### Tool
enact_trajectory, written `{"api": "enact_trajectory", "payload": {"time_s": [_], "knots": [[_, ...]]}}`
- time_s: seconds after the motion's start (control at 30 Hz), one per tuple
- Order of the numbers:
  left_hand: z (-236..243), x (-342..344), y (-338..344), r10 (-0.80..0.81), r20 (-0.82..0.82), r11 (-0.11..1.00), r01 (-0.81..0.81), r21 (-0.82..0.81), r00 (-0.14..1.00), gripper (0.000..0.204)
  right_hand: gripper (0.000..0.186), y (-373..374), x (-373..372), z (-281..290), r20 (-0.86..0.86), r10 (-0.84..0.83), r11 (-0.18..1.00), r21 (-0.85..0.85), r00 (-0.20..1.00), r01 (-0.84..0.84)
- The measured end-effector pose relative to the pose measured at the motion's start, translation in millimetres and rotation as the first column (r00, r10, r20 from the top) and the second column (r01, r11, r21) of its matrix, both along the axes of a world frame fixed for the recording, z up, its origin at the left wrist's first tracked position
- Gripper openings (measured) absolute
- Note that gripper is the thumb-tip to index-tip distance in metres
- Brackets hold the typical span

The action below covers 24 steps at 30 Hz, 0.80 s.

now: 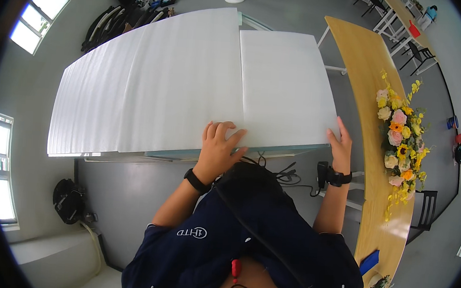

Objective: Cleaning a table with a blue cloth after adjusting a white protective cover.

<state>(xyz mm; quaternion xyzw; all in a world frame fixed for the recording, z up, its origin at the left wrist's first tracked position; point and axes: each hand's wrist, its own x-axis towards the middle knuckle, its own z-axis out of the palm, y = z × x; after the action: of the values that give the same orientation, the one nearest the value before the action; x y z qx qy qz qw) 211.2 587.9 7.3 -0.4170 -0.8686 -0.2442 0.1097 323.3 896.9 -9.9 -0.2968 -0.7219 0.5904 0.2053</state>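
Observation:
White foam sheeting (181, 80) covers most of the table in front of me, and a separate smaller white sheet (286, 83) lies at its right end. My left hand (219, 146) rests on the near edge, where the two sheets meet, fingers spread and bent, holding nothing. At the near right corner of the smaller sheet, my right hand (341, 144) has its thumb and fingers apart around the edge. A pale green tabletop edge (289, 148) shows under the sheets between my hands.
On the right stands a long wooden table (363, 68) with a flower arrangement (401, 136) and a blue folder (369, 262). Black cables (288, 175) hang below the near edge. A black backpack (69, 201) sits on the floor at left. Dark gear (127, 16) is piled at far left.

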Motion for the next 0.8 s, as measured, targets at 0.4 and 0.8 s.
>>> {"api": "enact_trajectory", "payload": {"time_s": [0.4,0.8], "knots": [[3,2,4,0.011,-0.064,1.0,-0.012,-0.027,0.998,0.038,0.054,5,3,-7,-0.021,0.031,0.998,0.055,0.999,-0.029],[1,1,2,0.011,-0.047,1.0,-0.012,-0.016,0.999,0.038,0.029,-10,-1,-1,0.025,-0.129,0.521,0.852,0.991,0.046]]}}
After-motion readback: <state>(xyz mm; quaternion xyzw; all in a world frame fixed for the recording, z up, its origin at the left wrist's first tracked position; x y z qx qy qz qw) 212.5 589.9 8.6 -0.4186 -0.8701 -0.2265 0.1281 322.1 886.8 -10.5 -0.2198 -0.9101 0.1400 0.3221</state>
